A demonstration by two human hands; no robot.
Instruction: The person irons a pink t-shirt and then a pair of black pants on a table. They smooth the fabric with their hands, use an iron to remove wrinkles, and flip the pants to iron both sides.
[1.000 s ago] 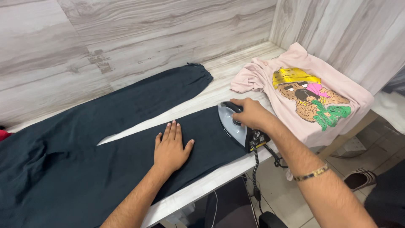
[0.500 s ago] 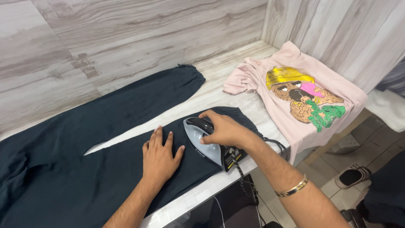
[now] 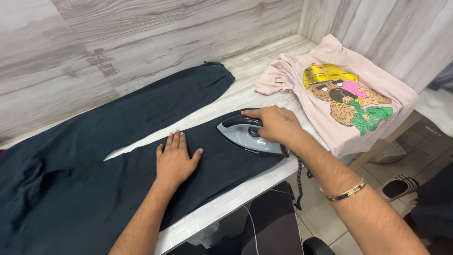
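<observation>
A: Right hand (image 3: 276,123) wrapped around the black handle of the grey electric iron (image 3: 247,136), flat on the near leg of the dark navy cotton trousers (image 3: 94,156).

B: Left hand (image 3: 174,160) spread, pressing soft, limp cloth onto the pale wood-grain desk (image 3: 264,61). Looks heavy, hot-soled; handle only. Pink printed t-shirt (image 3: 344,94) well apart.

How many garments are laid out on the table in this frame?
2. Dark trousers spread across the table under the left hand and the iron; a pink printed T-shirt at the right end. Others may lie outside the frame.
</observation>
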